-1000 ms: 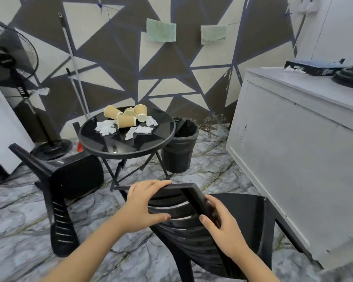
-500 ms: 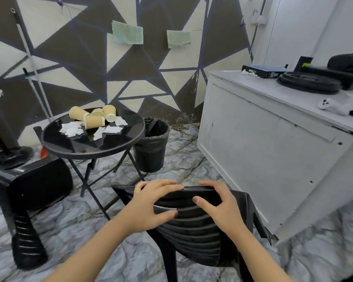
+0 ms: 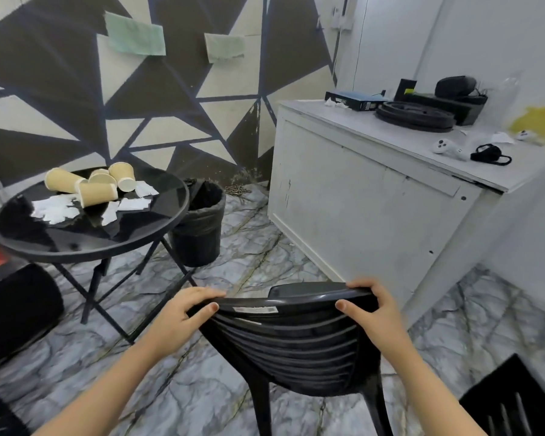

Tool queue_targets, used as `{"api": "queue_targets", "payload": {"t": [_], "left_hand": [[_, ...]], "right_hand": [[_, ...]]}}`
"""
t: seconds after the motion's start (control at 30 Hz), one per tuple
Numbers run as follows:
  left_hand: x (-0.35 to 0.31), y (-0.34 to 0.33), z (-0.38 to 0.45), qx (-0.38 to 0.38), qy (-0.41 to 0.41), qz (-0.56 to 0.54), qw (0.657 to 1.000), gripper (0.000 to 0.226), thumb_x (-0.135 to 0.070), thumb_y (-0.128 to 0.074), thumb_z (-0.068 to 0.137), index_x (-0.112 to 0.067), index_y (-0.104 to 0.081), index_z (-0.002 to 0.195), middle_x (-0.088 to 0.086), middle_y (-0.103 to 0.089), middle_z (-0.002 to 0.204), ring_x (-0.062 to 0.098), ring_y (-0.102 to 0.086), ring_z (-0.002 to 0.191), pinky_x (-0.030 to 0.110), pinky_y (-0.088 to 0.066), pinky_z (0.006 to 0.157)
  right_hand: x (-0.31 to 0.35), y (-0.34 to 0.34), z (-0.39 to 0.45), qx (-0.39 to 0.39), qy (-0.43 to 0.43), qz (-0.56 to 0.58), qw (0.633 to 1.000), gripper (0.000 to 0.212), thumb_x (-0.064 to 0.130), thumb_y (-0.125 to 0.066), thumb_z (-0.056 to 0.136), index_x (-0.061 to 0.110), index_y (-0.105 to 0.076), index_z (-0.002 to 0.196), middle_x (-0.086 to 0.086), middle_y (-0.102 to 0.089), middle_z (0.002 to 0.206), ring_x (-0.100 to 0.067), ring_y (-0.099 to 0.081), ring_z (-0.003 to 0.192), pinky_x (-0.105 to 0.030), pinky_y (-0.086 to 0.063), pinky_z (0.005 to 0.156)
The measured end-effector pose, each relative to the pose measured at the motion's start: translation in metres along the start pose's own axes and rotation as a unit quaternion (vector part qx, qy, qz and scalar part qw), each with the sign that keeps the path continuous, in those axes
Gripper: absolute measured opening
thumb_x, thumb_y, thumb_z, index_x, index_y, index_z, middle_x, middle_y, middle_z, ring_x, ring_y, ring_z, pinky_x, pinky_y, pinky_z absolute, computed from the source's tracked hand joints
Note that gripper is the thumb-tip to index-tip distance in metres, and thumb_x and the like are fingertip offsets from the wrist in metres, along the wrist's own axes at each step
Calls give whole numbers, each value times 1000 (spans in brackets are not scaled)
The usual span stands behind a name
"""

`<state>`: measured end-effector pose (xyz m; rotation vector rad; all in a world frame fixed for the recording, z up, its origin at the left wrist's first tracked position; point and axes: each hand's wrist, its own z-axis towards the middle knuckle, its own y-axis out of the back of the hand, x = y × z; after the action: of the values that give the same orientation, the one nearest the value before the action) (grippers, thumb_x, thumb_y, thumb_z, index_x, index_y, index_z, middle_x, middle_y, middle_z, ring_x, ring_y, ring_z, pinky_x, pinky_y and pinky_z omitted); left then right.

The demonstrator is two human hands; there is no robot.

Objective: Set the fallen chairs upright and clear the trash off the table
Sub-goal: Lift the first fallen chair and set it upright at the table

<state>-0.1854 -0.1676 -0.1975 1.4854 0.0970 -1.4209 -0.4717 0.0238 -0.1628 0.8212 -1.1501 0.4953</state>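
Both hands on black chair [image 3: 293,344], bottom centre, backrest toward camera, legs down on marble floor [image 3: 258,256]. Left hand [image 3: 183,319] clenched around left end of top rail, thumb on near face. Right hand [image 3: 372,313] clenched around right end, same wrap. Second chair [image 3: 16,309] on its side at left edge, beside round black table [image 3: 158,228]. Paper cups [image 3: 92,184] tipped over on tabletop with white paper scraps [image 3: 57,209]. Black bin [image 3: 202,228] just right of table. White cabinet [image 3: 359,196] at right.
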Motion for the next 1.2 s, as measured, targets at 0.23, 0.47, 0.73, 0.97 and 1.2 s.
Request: {"api": "queue_targets", "payload": {"t": [0.23,0.47,0.73,0.97,1.2], "left_hand": [[28,3,12,16,0,-26,1000,42,-81,-38,71,-60,-55,104,-34,-53,116,-7,-47,112,4,-30,91],[61,-4,23,6,44,-85,995,47,-74,-55,62,-55,-56,105,-16,-53,124,8,-43,122,33,-30,105],[67,-21,36,-8,68,-166,984,82,-86,-59,45,-38,-58,111,-3,-44,130,4,-43,120,36,-33,101],[58,-41,66,-22,95,-211,973,51,-49,-68,47,-25,-62,92,9,-58,105,27,-55,99,36,-45,83],[28,-58,101,-44,71,-224,971,51,-43,-67,39,-12,-61,79,7,-57,83,19,-52,75,8,-41,60]], "right_hand": [[-3,5,-2,-34,-6,4,999,26,22,-81,67,31,-63,84,10,-66,94,-11,-61,94,-21,-50,78],[-6,8,-5,-73,-30,7,997,28,10,-77,71,24,-64,91,2,-65,103,-16,-60,97,-32,-50,81],[-11,19,-8,-85,-36,30,995,28,26,-80,65,29,-63,87,-2,-64,100,-22,-61,93,-38,-52,82],[-23,37,-5,-142,-34,68,987,49,55,-86,40,32,-63,76,13,-65,81,-10,-60,80,-16,-51,67],[-38,60,3,-188,-30,114,975,63,66,-83,25,30,-64,73,9,-62,76,-11,-59,73,-18,-52,64]]}}
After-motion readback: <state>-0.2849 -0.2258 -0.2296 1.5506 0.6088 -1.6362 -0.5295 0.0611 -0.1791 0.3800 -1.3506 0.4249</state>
